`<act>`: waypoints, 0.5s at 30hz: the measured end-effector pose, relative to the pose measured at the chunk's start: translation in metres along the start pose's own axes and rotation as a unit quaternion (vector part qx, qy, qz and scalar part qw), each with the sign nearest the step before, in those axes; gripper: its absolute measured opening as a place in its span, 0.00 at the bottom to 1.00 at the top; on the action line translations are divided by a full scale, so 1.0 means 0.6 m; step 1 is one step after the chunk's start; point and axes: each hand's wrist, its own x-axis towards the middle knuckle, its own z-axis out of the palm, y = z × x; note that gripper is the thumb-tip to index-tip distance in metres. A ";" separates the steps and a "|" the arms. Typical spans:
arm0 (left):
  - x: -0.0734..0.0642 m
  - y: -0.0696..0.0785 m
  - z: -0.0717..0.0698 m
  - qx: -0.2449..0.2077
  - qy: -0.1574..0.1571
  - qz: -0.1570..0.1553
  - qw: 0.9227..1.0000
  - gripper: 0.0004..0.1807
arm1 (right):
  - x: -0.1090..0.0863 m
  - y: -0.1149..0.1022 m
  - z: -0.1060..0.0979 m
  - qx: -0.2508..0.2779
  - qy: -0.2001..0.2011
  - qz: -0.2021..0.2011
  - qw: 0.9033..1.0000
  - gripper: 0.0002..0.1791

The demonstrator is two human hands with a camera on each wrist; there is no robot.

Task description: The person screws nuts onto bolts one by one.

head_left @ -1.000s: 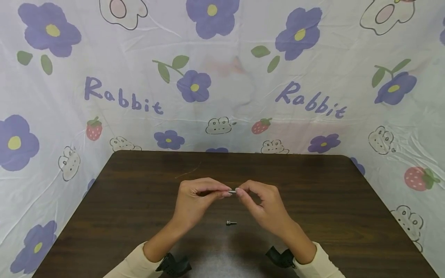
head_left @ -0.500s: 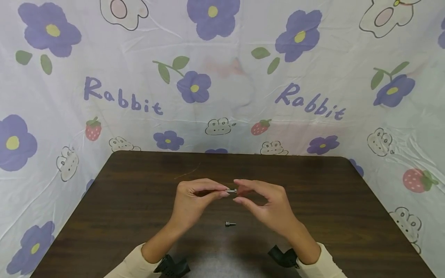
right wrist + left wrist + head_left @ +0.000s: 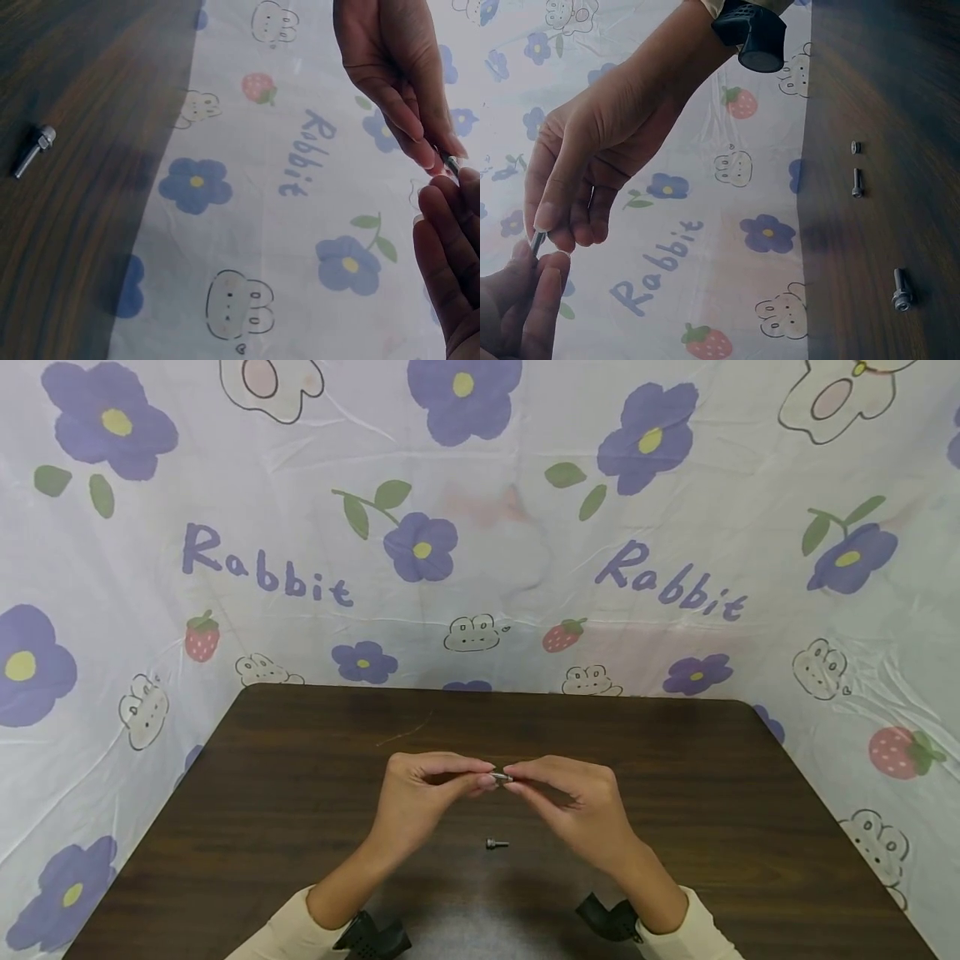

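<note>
A small metal bolt (image 3: 501, 776) is held up above the table, level between both hands. My left hand (image 3: 420, 793) pinches its shank between thumb and fingertips. My right hand (image 3: 581, 797) pinches the head end from the other side, hiding most of the head. In the left wrist view, a short piece of the bolt (image 3: 538, 241) shows between the two sets of fingertips. Below the hands a second bolt (image 3: 497, 843), with a ring-like part near its head, lies on the table.
The dark wooden table (image 3: 300, 843) ends at a flowered cloth (image 3: 517, 560). In the left wrist view, a smaller bolt (image 3: 857, 184) and a small round metal piece (image 3: 856, 148) lie farther along. A thin thread (image 3: 405, 729) lies toward the back.
The right fingers held the bolt's end, spread apart from it half a second ago so its head showed, and now pinch it again. The left hand keeps its hold.
</note>
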 end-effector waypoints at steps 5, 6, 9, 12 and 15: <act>0.000 0.000 0.000 0.015 0.002 -0.009 1.000 0.06 | -0.001 0.001 0.000 0.000 0.002 0.002 1.000 0.09; 0.000 0.000 -0.001 0.017 0.000 -0.006 1.000 0.07 | -0.001 0.001 0.000 0.000 0.002 0.004 1.000 0.09; 0.000 0.000 -0.002 0.018 -0.006 0.005 1.000 0.07 | -0.003 0.002 0.001 -0.002 0.005 0.008 1.000 0.09; 0.000 0.000 -0.002 0.017 -0.012 0.015 1.000 0.07 | -0.003 0.001 0.002 -0.009 0.005 0.016 1.000 0.09; 0.000 -0.001 -0.002 0.025 -0.012 0.030 0.999 0.07 | -0.004 0.002 0.002 -0.012 0.001 0.027 1.000 0.09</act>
